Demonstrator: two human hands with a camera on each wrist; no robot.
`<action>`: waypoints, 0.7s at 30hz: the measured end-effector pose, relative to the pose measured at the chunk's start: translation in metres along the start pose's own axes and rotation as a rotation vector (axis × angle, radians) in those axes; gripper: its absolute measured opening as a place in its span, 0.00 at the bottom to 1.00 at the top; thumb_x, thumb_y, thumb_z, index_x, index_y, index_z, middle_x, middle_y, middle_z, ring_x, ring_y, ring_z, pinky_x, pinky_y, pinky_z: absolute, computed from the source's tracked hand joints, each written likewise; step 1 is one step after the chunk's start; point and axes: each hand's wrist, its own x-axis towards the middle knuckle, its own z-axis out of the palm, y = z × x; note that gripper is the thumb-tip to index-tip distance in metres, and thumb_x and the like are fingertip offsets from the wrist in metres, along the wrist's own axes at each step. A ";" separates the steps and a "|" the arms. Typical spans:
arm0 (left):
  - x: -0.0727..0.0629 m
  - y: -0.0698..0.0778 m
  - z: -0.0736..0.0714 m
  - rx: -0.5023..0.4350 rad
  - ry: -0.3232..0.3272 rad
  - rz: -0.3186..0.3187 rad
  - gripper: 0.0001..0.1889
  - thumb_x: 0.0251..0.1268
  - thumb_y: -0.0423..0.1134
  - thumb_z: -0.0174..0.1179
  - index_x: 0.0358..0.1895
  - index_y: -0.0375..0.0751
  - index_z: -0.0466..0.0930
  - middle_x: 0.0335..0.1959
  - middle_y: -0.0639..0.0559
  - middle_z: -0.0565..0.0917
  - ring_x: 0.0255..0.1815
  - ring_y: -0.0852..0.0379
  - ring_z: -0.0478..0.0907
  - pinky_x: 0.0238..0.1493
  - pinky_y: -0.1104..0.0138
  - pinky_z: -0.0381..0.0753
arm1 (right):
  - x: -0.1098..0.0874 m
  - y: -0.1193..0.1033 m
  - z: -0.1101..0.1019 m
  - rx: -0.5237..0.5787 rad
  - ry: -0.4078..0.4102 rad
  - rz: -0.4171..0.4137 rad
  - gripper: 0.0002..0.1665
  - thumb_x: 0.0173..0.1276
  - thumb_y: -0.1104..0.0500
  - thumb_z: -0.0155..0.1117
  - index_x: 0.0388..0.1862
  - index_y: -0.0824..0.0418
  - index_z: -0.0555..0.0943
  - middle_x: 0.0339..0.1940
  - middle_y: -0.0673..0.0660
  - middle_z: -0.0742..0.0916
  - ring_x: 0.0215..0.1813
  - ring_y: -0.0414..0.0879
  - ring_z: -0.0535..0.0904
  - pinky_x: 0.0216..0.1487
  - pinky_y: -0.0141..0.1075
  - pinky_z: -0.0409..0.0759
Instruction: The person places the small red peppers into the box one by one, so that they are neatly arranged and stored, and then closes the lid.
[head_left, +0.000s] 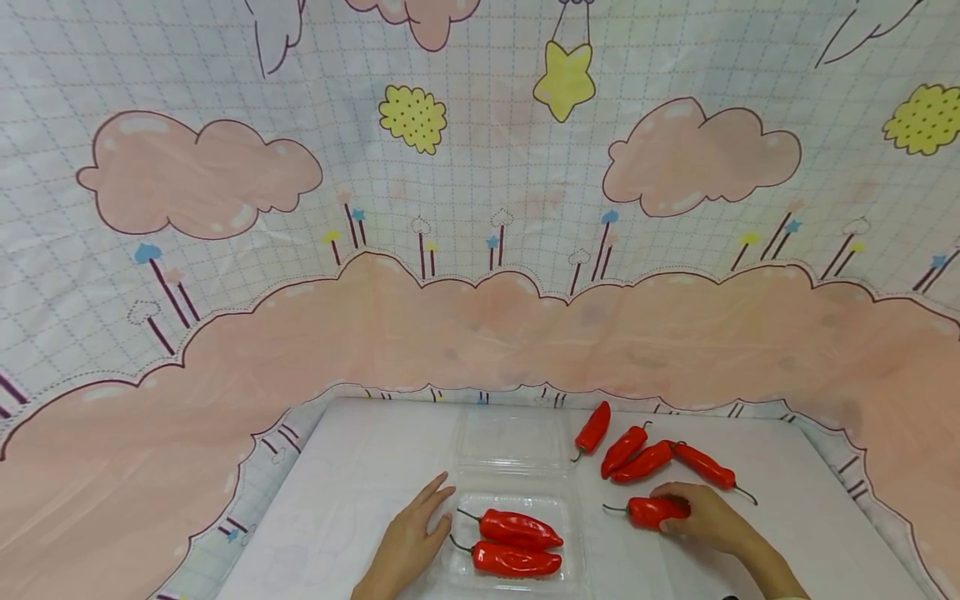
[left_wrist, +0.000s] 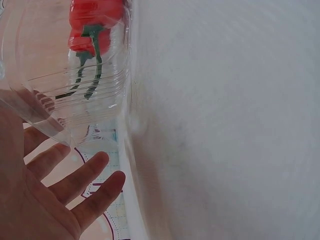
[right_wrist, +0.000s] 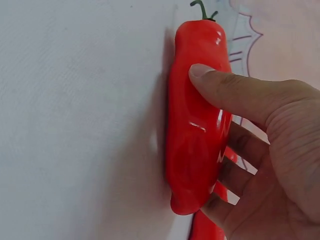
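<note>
Red and glossy, a pepper was pinched in the right hand, right of the clear plastic tray. I saw the left hand spread beside that tray and judged a light grip, stem untouched, wisest.

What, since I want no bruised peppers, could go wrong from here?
The red pepper in the right hand is glossy and might slip. The clear container holds two peppers side by side, so another could press on them. The left hand, close beside the container, might nudge it.
</note>
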 end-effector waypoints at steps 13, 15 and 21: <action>0.000 0.001 -0.002 0.004 -0.019 -0.017 0.20 0.66 0.41 0.60 0.62 0.49 0.78 0.72 0.54 0.72 0.63 0.50 0.79 0.59 0.50 0.80 | -0.007 -0.010 -0.013 0.011 0.063 -0.025 0.29 0.49 0.53 0.79 0.53 0.54 0.83 0.48 0.51 0.86 0.49 0.46 0.77 0.50 0.49 0.84; 0.000 0.001 -0.002 -0.002 -0.025 -0.026 0.21 0.66 0.42 0.60 0.62 0.49 0.78 0.72 0.55 0.72 0.63 0.49 0.78 0.60 0.50 0.80 | -0.009 -0.012 -0.015 0.001 0.077 -0.051 0.28 0.50 0.53 0.79 0.52 0.52 0.83 0.48 0.50 0.86 0.50 0.47 0.77 0.51 0.49 0.84; 0.000 0.001 -0.001 -0.013 -0.012 -0.011 0.21 0.65 0.41 0.61 0.62 0.48 0.78 0.71 0.54 0.72 0.62 0.48 0.79 0.59 0.49 0.80 | -0.014 -0.022 -0.022 -0.023 0.119 -0.121 0.26 0.51 0.53 0.78 0.51 0.48 0.84 0.52 0.53 0.86 0.52 0.50 0.78 0.51 0.52 0.84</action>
